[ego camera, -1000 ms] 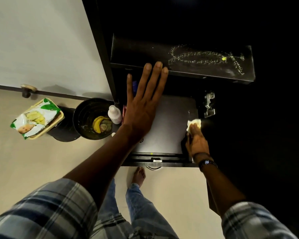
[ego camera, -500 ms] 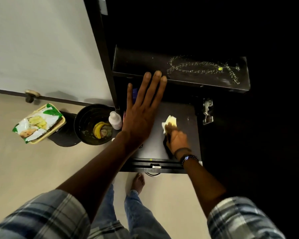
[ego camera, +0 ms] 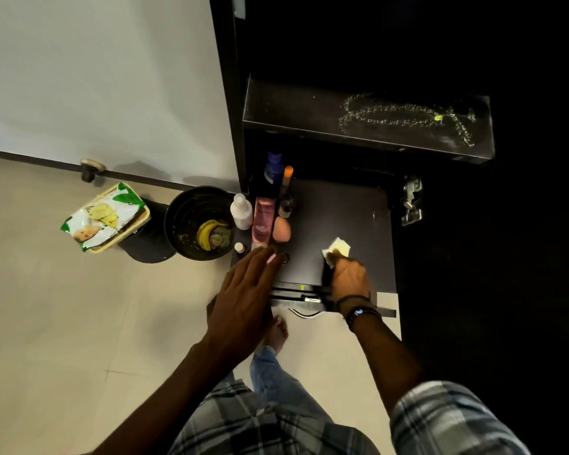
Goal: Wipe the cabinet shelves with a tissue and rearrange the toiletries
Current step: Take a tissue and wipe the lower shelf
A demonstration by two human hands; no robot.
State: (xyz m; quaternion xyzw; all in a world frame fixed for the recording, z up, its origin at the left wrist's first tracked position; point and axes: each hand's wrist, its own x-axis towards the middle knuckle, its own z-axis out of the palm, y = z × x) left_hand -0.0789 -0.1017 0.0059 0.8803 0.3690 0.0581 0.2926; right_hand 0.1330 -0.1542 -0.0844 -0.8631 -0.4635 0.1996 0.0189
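My right hand (ego camera: 348, 280) grips a crumpled white tissue (ego camera: 337, 249) and presses it on the dark lower shelf (ego camera: 352, 211) near its front edge. My left hand (ego camera: 243, 297) hovers with straight fingers at the shelf's front left corner, holding nothing. Toiletries line the shelf's left side: a blue bottle (ego camera: 274, 166), an orange-capped tube (ego camera: 288, 175), a pink tube (ego camera: 263, 223), a peach sponge (ego camera: 281, 229), a small dark jar (ego camera: 285, 207). A white bottle (ego camera: 241, 211) stands by the left edge.
An upper shelf (ego camera: 293, 110) carries a string of beads (ego camera: 404, 118). A door hinge (ego camera: 411, 200) sits at the right. On the floor to the left stand a black bin (ego camera: 181, 221) with a banana peel and a snack packet (ego camera: 104, 216) on a basket.
My left hand has drawn back from the upper shelf to the lower shelf's front left corner, uncovering the toiletries. My right hand swept the tissue from the shelf's right side toward the middle front.
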